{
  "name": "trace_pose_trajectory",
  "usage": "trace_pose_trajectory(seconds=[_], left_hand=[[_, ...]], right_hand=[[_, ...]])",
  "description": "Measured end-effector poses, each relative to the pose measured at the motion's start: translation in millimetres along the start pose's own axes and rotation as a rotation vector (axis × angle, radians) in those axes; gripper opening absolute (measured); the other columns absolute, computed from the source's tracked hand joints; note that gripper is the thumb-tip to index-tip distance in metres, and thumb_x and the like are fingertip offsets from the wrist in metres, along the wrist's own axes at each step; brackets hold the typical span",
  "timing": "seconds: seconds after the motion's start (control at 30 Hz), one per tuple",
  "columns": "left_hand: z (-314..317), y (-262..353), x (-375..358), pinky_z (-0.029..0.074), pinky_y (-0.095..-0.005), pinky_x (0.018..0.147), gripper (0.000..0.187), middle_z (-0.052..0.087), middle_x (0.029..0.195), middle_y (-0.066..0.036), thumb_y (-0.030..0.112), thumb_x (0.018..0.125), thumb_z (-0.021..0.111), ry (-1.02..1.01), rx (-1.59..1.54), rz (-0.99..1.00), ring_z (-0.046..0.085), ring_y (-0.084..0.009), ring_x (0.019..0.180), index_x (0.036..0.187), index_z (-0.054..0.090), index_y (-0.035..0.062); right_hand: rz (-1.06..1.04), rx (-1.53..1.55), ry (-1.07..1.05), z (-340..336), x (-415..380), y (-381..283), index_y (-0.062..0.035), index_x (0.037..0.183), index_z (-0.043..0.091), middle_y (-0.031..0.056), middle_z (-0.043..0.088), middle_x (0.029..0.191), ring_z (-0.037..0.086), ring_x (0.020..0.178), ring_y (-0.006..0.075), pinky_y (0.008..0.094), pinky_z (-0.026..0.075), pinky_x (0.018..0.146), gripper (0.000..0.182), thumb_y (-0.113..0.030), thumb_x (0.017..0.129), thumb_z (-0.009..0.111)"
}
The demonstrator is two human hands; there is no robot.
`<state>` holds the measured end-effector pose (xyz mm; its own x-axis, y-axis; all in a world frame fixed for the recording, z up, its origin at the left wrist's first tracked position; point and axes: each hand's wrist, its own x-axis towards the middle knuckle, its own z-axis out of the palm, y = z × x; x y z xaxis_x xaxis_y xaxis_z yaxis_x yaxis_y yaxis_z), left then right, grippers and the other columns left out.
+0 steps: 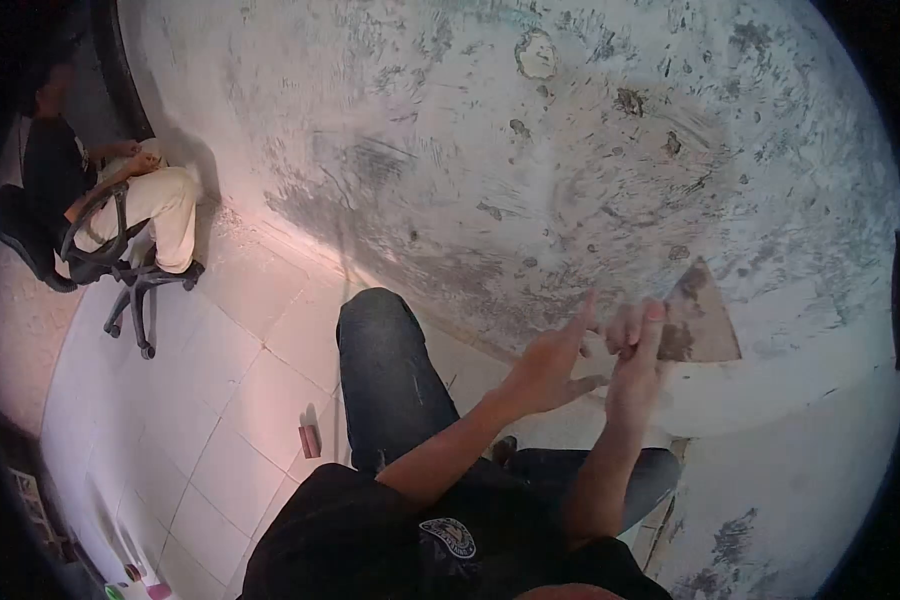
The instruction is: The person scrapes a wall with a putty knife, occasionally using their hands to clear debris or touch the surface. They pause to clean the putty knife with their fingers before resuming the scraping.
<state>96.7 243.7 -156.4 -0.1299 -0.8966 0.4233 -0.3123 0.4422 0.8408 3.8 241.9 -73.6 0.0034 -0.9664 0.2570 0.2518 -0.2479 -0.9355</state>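
Observation:
My right hand [638, 350] is wrapped round the handle end of a flat, triangular scraper [705, 318], whose wide blade points right against the wall. The blade is stained brown and grey. Just left of it, my left hand [552, 365] is raised with its fingers apart and nothing visible in it. Behind both hands rises a whitish wall [470, 130] with grey smears, scratches and several chipped patches.
At the far left a person [60, 165] sits on a black wheeled chair [135, 285]. A small reddish block [309, 441] lies on the tiled floor [210, 400]. My bent knee [385, 350] is near the wall's foot.

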Motion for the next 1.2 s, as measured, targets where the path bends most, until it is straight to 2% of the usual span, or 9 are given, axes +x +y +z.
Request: trace_pose_trajectory(seconds=[0.17, 0.23, 0.33, 0.37, 0.4, 0.47, 0.67, 0.8, 1.2], left_hand=[[-2.6, -7.6, -2.7, 0.047, -0.0428, 0.086, 0.098, 0.060, 0.111, -0.019, 0.017, 0.075, 0.074, -0.040, 0.075, -0.104, 0.059, -0.0378, 0.096, 0.151, 0.012, 0.0063], [4.4, -18.9, -2.9, 0.048, -0.0429, 0.081, 0.078, 0.063, 0.096, -0.016, 0.014, 0.077, 0.072, 0.046, 0.087, 0.029, 0.060, -0.0362, 0.090, 0.142, 0.030, 0.0031], [6.7, -10.8, 0.2, 0.047, -0.0384, 0.068, 0.058, 0.056, 0.075, -0.008, 0.023, 0.079, 0.072, 0.056, -0.047, -0.011, 0.059, -0.0280, 0.073, 0.128, 0.044, 0.0058], [6.9, -7.7, 2.2, 0.046, -0.0360, 0.066, 0.051, 0.054, 0.073, -0.009, 0.023, 0.080, 0.071, 0.054, -0.048, -0.021, 0.058, -0.0260, 0.071, 0.122, 0.049, 0.0047], [6.4, -5.7, 2.1, 0.046, -0.0360, 0.066, 0.051, 0.054, 0.073, -0.009, 0.023, 0.080, 0.071, 0.044, -0.049, -0.004, 0.058, -0.0260, 0.071, 0.122, 0.049, 0.0047], [2.2, -4.0, 4.2, 0.047, -0.0370, 0.067, 0.050, 0.055, 0.074, -0.010, 0.021, 0.079, 0.071, 0.011, -0.046, -0.018, 0.059, -0.0270, 0.073, 0.120, 0.049, 0.0030], [11.0, -22.2, 2.9, 0.047, -0.0427, 0.078, 0.037, 0.061, 0.104, -0.016, 0.012, 0.081, 0.062, -0.043, 0.040, -0.064, 0.059, -0.0382, 0.095, 0.115, 0.051, 0.0033], [17.3, -28.2, 4.4, 0.048, -0.0418, 0.070, 0.051, 0.061, 0.088, -0.017, 0.019, 0.076, 0.069, 0.010, 0.010, 0.017, 0.061, -0.0346, 0.080, 0.119, 0.048, -0.0015], [-2.6, -4.9, -2.8, 0.048, -0.0406, 0.069, 0.034, 0.062, 0.084, -0.016, 0.016, 0.079, 0.065, -0.027, 0.001, -0.075, 0.062, -0.0341, 0.079, 0.107, 0.052, 0.0012]], right_hand=[[0.093, -0.092, -0.064, 4.9, -16.1, 18.4, -0.0114, 0.074, 0.039, -0.0048, 0.035, 0.069, 0.032, 0.063, 0.0084, 0.0255, 0.026, 0.059, 0.032, -0.026, 0.103, 0.044], [0.037, -0.025, -0.126, 5.3, -15.5, 1.5, -0.0121, 0.074, 0.037, -0.0047, 0.029, 0.068, 0.028, 0.063, 0.0089, 0.0252, 0.024, 0.061, 0.034, -0.029, 0.103, 0.043], [-0.111, 0.036, -0.111, 9.2, -17.1, -33.2, -0.0131, 0.073, 0.033, -0.0045, 0.024, 0.067, 0.023, 0.064, 0.0097, 0.0259, 0.022, 0.063, 0.038, -0.035, 0.103, 0.040], [-0.212, 0.100, -0.248, 9.1, -13.1, -40.4, -0.0130, 0.073, 0.034, -0.0044, 0.024, 0.066, 0.023, 0.063, 0.0099, 0.0268, 0.022, 0.063, 0.037, -0.034, 0.103, 0.039], [-0.310, 0.160, -0.389, 8.9, -11.0, -44.7, -0.0129, 0.073, 0.034, -0.0043, 0.024, 0.066, 0.024, 0.063, 0.0100, 0.0276, 0.022, 0.063, 0.037, -0.033, 0.104, 0.037], [-0.307, 0.096, -0.279, 6.4, -14.2, -30.9, -0.0127, 0.072, 0.034, -0.0043, 0.024, 0.064, 0.025, 0.061, 0.0109, 0.0296, 0.024, 0.062, 0.038, -0.032, 0.104, 0.035], [-0.014, 0.015, -0.161, 6.7, -19.4, -4.4, -0.0118, 0.071, 0.033, -0.0043, 0.025, 0.064, 0.026, 0.060, 0.0103, 0.0289, 0.027, 0.063, 0.040, -0.034, 0.104, 0.036], [-0.022, 0.042, -0.187, 7.0, -19.6, -7.1, -0.0120, 0.072, 0.034, -0.0042, 0.026, 0.064, 0.026, 0.061, 0.0103, 0.0286, 0.027, 0.062, 0.039, -0.034, 0.104, 0.037], [-0.003, 0.132, -0.110, 9.1, -20.2, -13.2, -0.0122, 0.074, 0.037, -0.0048, 0.028, 0.068, 0.027, 0.060, 0.0086, 0.0270, 0.025, 0.058, 0.036, -0.033, 0.102, 0.045]])
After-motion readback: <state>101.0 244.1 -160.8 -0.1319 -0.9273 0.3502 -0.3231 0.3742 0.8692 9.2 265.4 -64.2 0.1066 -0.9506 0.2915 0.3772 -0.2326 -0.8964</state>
